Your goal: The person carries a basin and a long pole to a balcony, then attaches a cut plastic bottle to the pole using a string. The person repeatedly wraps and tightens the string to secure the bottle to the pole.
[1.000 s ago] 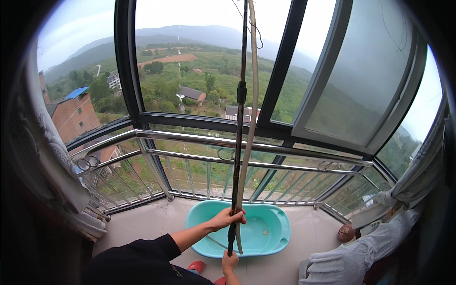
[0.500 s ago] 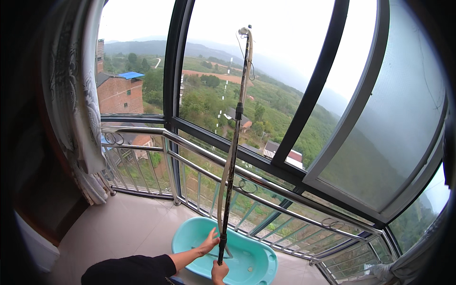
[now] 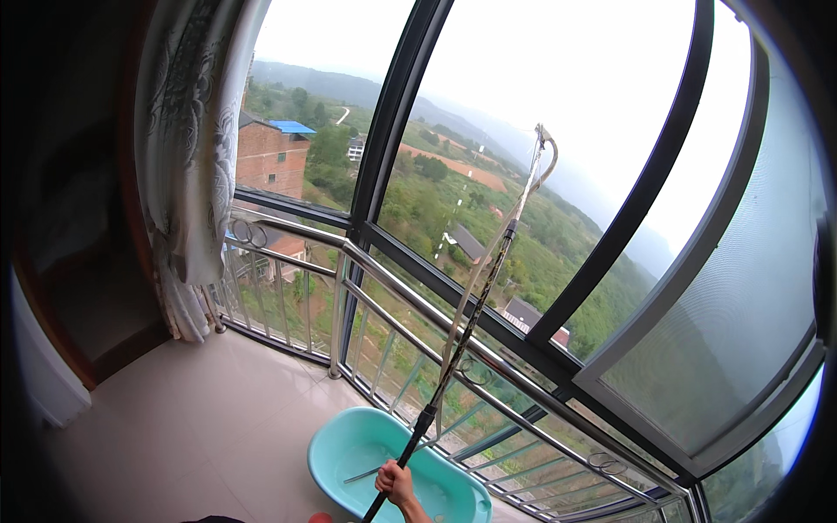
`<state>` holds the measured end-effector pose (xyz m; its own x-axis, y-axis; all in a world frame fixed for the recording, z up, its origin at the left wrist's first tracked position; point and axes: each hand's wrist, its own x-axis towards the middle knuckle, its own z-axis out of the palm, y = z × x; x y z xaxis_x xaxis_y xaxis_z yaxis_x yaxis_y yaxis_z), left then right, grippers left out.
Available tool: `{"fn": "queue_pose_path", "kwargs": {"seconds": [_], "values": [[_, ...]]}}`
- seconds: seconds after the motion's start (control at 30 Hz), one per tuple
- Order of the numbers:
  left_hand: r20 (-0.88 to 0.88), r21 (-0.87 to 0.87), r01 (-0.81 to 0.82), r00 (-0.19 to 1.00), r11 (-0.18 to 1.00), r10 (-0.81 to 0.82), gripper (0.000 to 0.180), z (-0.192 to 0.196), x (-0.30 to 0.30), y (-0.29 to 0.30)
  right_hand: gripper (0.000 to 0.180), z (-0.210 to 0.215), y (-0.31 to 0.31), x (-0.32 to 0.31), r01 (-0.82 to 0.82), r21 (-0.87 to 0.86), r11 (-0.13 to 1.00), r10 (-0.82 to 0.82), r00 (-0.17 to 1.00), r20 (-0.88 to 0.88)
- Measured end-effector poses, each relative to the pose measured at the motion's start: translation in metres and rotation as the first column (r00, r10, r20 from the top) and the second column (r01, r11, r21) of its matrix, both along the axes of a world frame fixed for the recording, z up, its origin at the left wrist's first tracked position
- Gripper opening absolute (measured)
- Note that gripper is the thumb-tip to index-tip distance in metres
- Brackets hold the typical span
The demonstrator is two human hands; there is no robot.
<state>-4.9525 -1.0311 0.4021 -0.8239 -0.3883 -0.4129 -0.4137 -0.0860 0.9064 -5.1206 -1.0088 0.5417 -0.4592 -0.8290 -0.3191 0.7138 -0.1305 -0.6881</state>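
Note:
My right hand (image 3: pixel 397 482) is wrapped round the lower black part of a long telescopic pole (image 3: pixel 500 265). The pole leans up and to the right, past the railing and against the view through the window. A pale flexible tube (image 3: pixel 473 286) runs alongside it, arching over at the bent upper end. Further down, the tube hangs toward a turquoise oval tub (image 3: pixel 336 449) that stands on the floor behind my hand. A thin grey piece lies in the tub, partly hidden by the pole and hand. My left hand is out of sight; only a sliver of dark clothing shows at the bottom edge.
A metal railing (image 3: pixel 397 281) runs along the dark-framed windows (image 3: pixel 401 118), right behind the tub. At the left hang pale patterned curtains (image 3: pixel 185 174) beside a dark doorway. Light floor tiles (image 3: pixel 200 418) lie left of the tub. A small red thing (image 3: pixel 321 518) shows at the lower edge.
The pole has tilted more to the right and its upper end stands lower in view. My left hand has left the picture. The view has swung somewhat left.

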Motion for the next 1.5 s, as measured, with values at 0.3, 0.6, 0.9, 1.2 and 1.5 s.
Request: {"fn": "queue_pose_path", "kwargs": {"seconds": [0.3,0.6,0.9,1.2,1.5], "values": [[0.240,-0.575,-0.187,0.892,0.797,0.383,0.032,0.074,0.017,0.050,0.021,0.021,-0.015,-0.010,0.210,0.107,0.972,-0.159,0.920,-0.359],[0.365,-0.377,0.541,0.833,0.752,-0.416,0.071,0.002,0.013,0.048,0.023,0.013,0.010,-0.016,0.384,0.299,0.874,-0.301,0.909,-0.288],[-0.309,0.048,-0.144,0.939,0.988,0.151,0.090,0.176,-0.123,-0.103,0.030,-0.205,0.077,0.047,0.176,0.537,0.825,0.017,0.942,-0.335],[-0.391,0.193,0.003,0.917,0.981,0.074,0.042,0.220,-0.148,-0.066,0.043,-0.148,0.104,0.074,-0.033,0.587,0.809,0.415,0.739,-0.530],[-0.320,-0.101,-0.201,0.934,0.974,0.159,0.047,0.195,-0.097,-0.038,0.068,0.110,-0.002,-0.063,-0.162,0.065,0.985,0.161,0.708,-0.688]]}}
